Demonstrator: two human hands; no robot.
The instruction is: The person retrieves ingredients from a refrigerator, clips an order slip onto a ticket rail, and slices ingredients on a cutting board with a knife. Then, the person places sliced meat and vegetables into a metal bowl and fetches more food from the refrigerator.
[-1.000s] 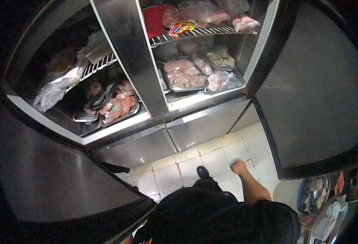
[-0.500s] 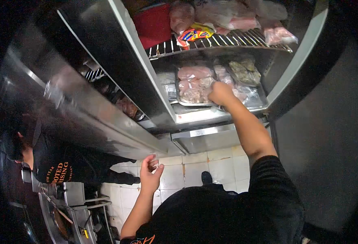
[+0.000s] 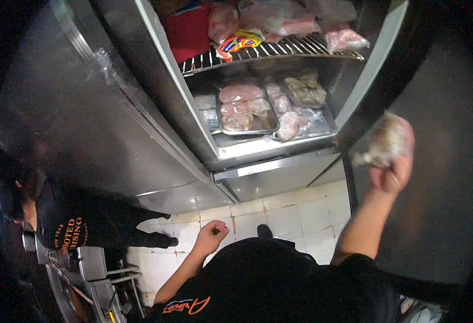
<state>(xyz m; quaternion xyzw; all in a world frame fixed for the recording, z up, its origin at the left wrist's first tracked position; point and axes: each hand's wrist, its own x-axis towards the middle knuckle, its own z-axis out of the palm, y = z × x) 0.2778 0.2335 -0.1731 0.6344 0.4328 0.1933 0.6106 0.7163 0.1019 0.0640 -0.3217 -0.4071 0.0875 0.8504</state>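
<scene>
My right hand (image 3: 393, 175) is closed around a bag of what looks like meat (image 3: 388, 141), raised beside the open right door (image 3: 435, 161); the bag is smeared by motion. Low in front of my body, my left hand (image 3: 212, 234) has its fingers curled together, and whether anything is in them is too small to tell. Inside the open compartment, a metal tray (image 3: 271, 127) carries bagged pink meat (image 3: 242, 99). Beside it are another bagged piece (image 3: 290, 125) and a tray of greenish packets (image 3: 305, 90).
Above, a wire shelf (image 3: 279, 54) holds bagged meat, a red item (image 3: 185, 35) and a yellow-red packet (image 3: 239, 42). The left steel door (image 3: 107, 124) is shut. A person in black (image 3: 69, 215) stands at the left by metal equipment (image 3: 93, 262). The floor is tiled (image 3: 290, 215).
My right hand has come out of the compartment to the right with a bag in it. My left hand's fingers have curled in. The left door has swung shut.
</scene>
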